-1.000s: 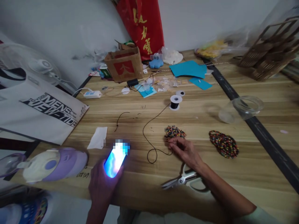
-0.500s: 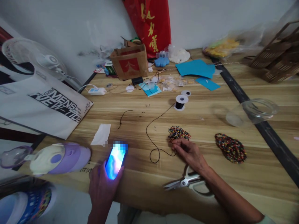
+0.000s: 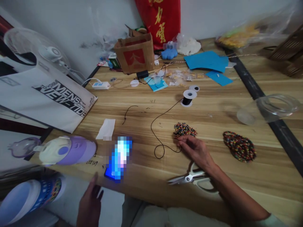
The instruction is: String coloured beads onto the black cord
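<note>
My right hand (image 3: 197, 151) is closed in a pinch, thumb against forefinger, at the end of a thin black cord (image 3: 152, 129). Its fingertips are at the near edge of a bunched strand of multicoloured beads (image 3: 184, 129); whether they also grip beads is unclear. The cord loops across the table to a white spool (image 3: 188, 98). Scissors (image 3: 189, 178) with pale handles lie under my right forearm. Off the table's front edge, my left hand (image 3: 90, 200) holds nothing, fingers apart and slightly blurred. Near it a lit phone (image 3: 118, 159) lies flat.
A second coil of beads (image 3: 240, 146) lies to the right, with a clear plastic jar (image 3: 267, 110) behind it. On the left are a purple bottle (image 3: 75, 149), a white paper bag (image 3: 54, 97) and a tub (image 3: 30, 198). Blue sheets (image 3: 205, 61) lie at the back.
My left hand has let go of the phone and moved down and left, off the table. The phone now lies on the tabletop. My right hand keeps its pinch beside the beads.
</note>
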`<act>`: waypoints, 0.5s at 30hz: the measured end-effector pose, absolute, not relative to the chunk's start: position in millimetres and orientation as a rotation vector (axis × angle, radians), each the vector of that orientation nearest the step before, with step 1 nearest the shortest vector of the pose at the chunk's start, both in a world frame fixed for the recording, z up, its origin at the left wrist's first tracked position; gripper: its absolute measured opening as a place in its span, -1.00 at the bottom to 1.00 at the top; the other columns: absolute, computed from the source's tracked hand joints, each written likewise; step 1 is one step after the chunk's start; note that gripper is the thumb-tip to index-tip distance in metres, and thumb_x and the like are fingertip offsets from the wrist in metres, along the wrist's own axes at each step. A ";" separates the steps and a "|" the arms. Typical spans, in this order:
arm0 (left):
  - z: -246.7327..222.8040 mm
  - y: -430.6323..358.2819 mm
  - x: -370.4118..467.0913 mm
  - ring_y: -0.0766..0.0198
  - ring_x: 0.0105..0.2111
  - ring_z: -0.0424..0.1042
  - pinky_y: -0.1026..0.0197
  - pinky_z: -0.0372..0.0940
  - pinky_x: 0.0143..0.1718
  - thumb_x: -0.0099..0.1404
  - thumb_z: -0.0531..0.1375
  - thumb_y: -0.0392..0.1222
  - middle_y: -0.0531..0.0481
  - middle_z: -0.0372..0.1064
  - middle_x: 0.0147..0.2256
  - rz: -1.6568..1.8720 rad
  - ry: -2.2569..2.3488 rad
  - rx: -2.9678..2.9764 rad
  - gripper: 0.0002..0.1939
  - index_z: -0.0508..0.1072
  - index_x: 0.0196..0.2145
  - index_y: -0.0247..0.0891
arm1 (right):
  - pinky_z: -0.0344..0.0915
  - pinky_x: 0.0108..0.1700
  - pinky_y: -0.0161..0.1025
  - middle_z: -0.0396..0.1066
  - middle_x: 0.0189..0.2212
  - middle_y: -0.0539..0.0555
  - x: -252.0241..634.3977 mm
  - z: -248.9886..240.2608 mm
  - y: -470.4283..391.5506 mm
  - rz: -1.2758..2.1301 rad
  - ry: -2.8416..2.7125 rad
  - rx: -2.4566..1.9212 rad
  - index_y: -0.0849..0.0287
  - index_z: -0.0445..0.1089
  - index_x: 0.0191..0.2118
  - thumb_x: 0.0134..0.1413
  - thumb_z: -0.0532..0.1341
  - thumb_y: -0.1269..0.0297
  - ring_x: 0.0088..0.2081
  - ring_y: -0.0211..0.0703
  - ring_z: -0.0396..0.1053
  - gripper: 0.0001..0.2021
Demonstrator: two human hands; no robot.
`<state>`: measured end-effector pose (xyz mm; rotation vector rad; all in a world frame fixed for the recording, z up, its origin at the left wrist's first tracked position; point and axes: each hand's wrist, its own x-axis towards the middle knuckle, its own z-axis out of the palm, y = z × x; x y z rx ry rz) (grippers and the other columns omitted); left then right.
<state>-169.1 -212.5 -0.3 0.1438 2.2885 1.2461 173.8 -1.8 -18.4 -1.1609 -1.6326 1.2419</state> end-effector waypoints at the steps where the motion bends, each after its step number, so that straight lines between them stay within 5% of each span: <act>1: 0.8 -206.8 -161.7 0.15 -0.15 0.47 0.05 0.35 -0.06 0.31 0.09 -0.08 -0.13 0.40 -0.03 1.297 2.163 -0.037 -0.56 0.33 0.13 -0.13 | 0.37 -0.38 -0.27 0.47 -0.46 0.08 173.9 -18.5 -1.9 1.245 -1.633 -1.160 0.22 0.44 -0.25 0.14 0.20 0.05 -0.43 -0.19 0.41 -0.70; 4: 8.6 -186.3 -140.5 0.20 -0.29 0.52 0.06 0.41 -0.14 0.33 0.10 -0.22 -0.10 0.48 -0.10 1.344 1.906 -0.280 -0.58 0.33 0.14 -0.09 | 0.38 -0.38 -0.27 0.48 -0.46 0.08 174.2 -17.8 -2.0 1.239 -1.637 -1.161 0.21 0.44 -0.25 0.14 0.19 0.05 -0.43 -0.19 0.41 -0.70; 15: 27.6 -164.8 -112.9 0.11 -0.12 0.53 0.06 0.46 -0.06 0.31 0.14 -0.31 -0.06 0.52 -0.08 1.416 1.718 -0.216 -0.54 0.32 0.15 -0.09 | 0.36 -0.41 -0.29 0.46 -0.47 0.07 174.0 -20.2 -1.1 1.237 -1.649 -1.158 0.20 0.43 -0.25 0.15 0.18 0.07 -0.45 -0.19 0.40 -0.73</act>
